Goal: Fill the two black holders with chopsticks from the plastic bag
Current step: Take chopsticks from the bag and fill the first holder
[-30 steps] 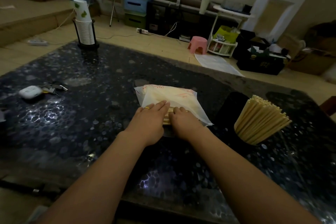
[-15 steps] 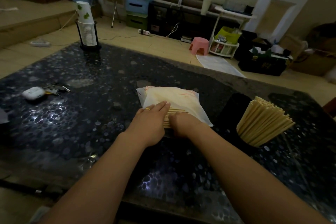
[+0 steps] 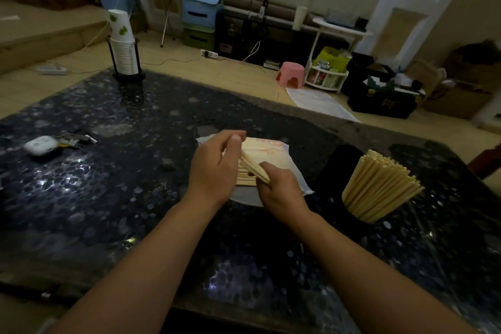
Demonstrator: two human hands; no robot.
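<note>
Chopsticks are what the scene turns on, though the biggest thing in view is the dark pebble-patterned table [image 3: 113, 198] that carries everything. On its right side stands a black holder [image 3: 360, 214] tilted and packed full with a fan of pale sticks [image 3: 379, 187]; a second dark holder [image 3: 339, 163] stands just behind it, its contents too dim to tell. Near the table's middle lies the plastic bag [image 3: 273, 154], with more sticks inside it. Both hands are at the bag's near end: the left hand [image 3: 214, 168] curls round a small bundle of chopsticks [image 3: 252, 168] with thumb raised, and the right hand [image 3: 282, 187] pinches the bundle's near ends. A stack of paper cups [image 3: 123, 43] stands at the far left corner, and a small white case [image 3: 40, 145] lies at left.
</note>
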